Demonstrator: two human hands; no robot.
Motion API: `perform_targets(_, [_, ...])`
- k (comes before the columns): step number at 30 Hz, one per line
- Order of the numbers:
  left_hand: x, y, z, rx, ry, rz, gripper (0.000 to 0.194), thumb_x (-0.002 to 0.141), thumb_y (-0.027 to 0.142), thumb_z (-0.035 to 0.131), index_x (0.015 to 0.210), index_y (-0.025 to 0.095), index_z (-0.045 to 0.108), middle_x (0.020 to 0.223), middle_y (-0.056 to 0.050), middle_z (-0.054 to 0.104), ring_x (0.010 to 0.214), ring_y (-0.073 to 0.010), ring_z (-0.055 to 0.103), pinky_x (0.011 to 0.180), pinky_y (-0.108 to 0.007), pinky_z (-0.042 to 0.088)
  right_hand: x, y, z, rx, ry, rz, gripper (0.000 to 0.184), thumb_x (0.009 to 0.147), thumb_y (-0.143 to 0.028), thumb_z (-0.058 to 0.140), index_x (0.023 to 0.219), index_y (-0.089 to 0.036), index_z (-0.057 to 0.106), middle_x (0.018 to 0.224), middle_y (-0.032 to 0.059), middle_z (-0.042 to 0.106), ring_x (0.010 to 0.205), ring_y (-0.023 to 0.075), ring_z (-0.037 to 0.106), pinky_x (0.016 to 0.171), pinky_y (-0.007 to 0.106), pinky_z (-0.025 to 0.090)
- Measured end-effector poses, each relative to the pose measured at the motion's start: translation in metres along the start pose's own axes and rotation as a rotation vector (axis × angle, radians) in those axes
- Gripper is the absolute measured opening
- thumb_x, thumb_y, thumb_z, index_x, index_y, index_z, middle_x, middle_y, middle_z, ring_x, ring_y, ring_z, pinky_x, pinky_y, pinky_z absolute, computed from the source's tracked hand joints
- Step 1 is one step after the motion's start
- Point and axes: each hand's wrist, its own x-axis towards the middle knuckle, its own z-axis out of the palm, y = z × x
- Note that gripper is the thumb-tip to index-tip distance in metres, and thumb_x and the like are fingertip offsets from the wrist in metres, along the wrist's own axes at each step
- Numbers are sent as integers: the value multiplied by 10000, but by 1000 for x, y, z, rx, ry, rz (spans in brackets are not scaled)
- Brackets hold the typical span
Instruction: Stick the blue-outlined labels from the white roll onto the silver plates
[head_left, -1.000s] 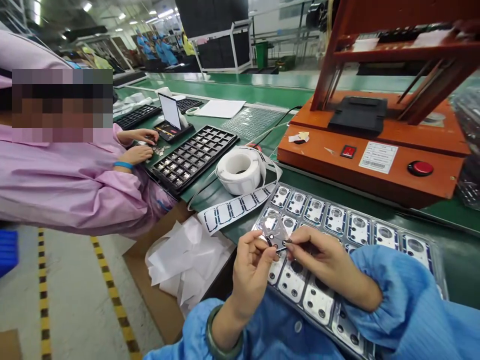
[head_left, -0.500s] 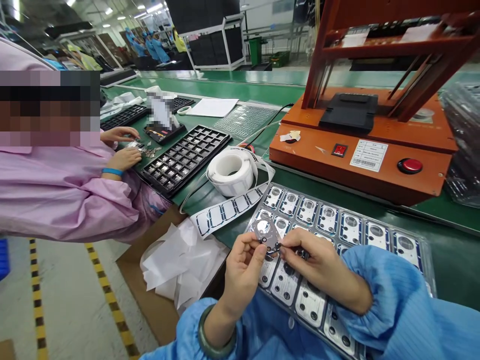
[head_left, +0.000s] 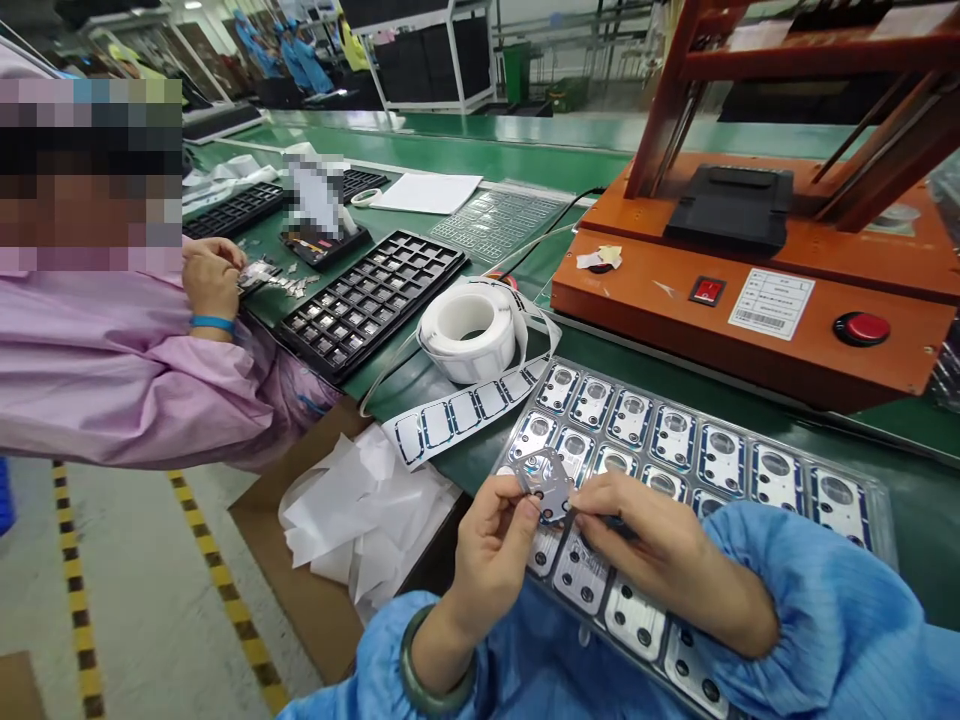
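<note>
My left hand pinches a small flat metal part with round holes, holding it up just above a clear tray of similar parts. My right hand is closed in a pinch at the part's lower right edge, fingertips touching it. Both hands hover over the tray's near left end, at the edge of the green table. A strip of blue-outlined stickers runs from a white roll toward the tray.
An orange press machine with a red button stands behind the tray. A black compartment tray lies left of the roll. A person in a pink sleeve works at the left. A cardboard box of white paper sits below the table edge.
The metal part has tilted and dropped slightly between my fingers. The person at the left has drawn both hands together toward themselves. The view has shifted a little.
</note>
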Motion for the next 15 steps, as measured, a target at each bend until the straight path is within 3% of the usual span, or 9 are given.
perform_targets(6, [-3,2,2,-23,-54,26,202,894,374,533,885,178,586,689,-15,670,600,-132,639,599,-231,521,-1,-3,0,-35,5,-17,143,932,-143,471,1035,-224,526,877,43,655,804,149,650,696,256,534])
perform_targets(15, [-5,-7,1,-59,18,42,226,896,391,528,814,191,593,676,14,626,581,-109,589,575,-211,479,-4,-4,1,-3,-75,-11,116,935,-149,463,999,-231,516,851,23,629,767,136,617,679,250,509])
